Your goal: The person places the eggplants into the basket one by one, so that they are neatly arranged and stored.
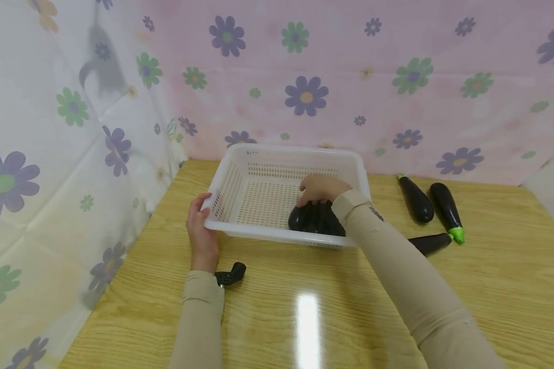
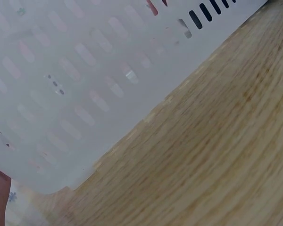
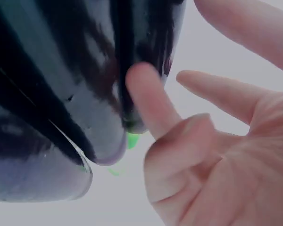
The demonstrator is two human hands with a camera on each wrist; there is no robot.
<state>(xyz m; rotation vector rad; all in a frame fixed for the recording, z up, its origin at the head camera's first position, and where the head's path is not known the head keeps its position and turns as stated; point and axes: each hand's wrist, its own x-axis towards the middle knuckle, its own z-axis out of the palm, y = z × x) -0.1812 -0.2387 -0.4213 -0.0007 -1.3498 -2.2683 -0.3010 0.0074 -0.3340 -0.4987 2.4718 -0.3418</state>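
A white perforated plastic basket (image 1: 258,231) stands on the wooden table, its long side toward me. My left hand (image 1: 202,236) grips the rim at the near left corner; in the left wrist view the basket wall (image 2: 85,108) fills much of the picture. Several dark glossy eggplants (image 1: 297,219) lie side by side in the basket's near right part. Over them reaches my right hand (image 1: 320,188), partly hiding them. Seen from the right wrist, its fingers (image 3: 151,96) are loosely bent, one fingertip against an eggplant (image 3: 94,113), and nothing is enclosed in the hand.
To the right of the basket, two eggplants (image 1: 416,200) (image 1: 444,205) lie on the table (image 1: 503,287), with a third eggplant (image 1: 429,243) partly behind my right sleeve. A black wrist-worn device (image 1: 231,275) juts from my left cuff. Flower-patterned cloth (image 1: 258,102) hangs behind and at left.
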